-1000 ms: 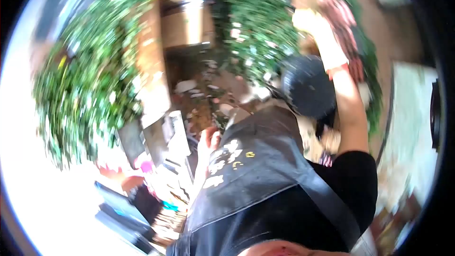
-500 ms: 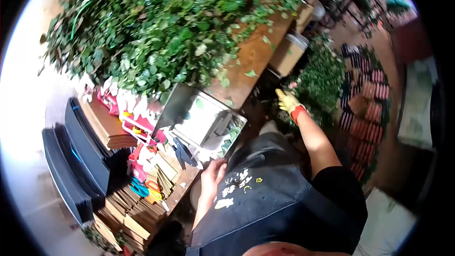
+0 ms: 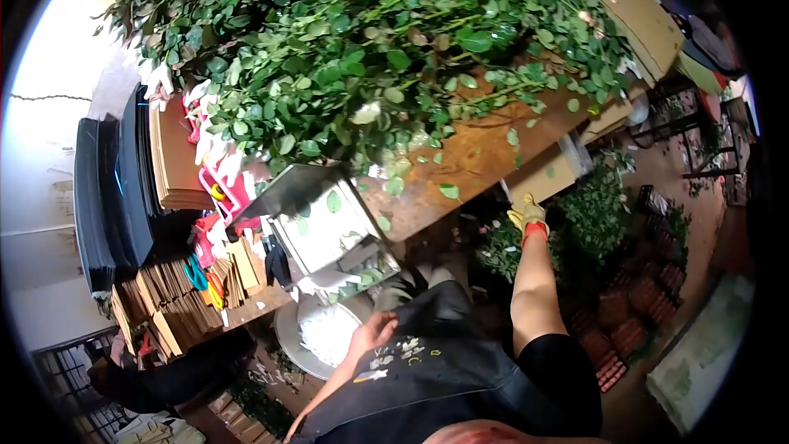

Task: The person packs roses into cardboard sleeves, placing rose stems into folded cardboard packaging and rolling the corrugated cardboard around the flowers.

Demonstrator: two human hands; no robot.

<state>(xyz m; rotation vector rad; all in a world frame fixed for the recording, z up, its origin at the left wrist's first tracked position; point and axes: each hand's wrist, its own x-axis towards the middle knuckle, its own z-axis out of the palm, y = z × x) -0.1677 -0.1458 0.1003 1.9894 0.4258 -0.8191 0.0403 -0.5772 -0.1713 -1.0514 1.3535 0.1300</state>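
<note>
My left hand (image 3: 376, 332) is bare. It hangs against the front of the dark apron (image 3: 427, 370), its fingers loosely bent, with nothing visible in them. On my right hand (image 3: 530, 218) is a yellow glove with a red cuff. That arm reaches forward below the table edge, with the fingers apart and nothing seen between them. Close to the glove are a cardboard box (image 3: 544, 179) and a mass of leafy flower stems (image 3: 596, 210) standing low on the floor side. A large heap of green leafy stems (image 3: 353, 57) covers much of the wooden table (image 3: 468, 166).
An open metal box (image 3: 325, 230) with a white sheet and loose leaves sits at the table's near edge. Left of it are scissors (image 3: 215, 288), folded cardboard (image 3: 168, 300) and black trays (image 3: 99, 205). Below stands a basin (image 3: 288, 330) of white pieces. Wrapped bundles (image 3: 633, 325) lie at right.
The view has shifted, bringing the basin into sight and more of the table's right end. My gloved right hand is now beside the cardboard box. My left hand stays by the apron.
</note>
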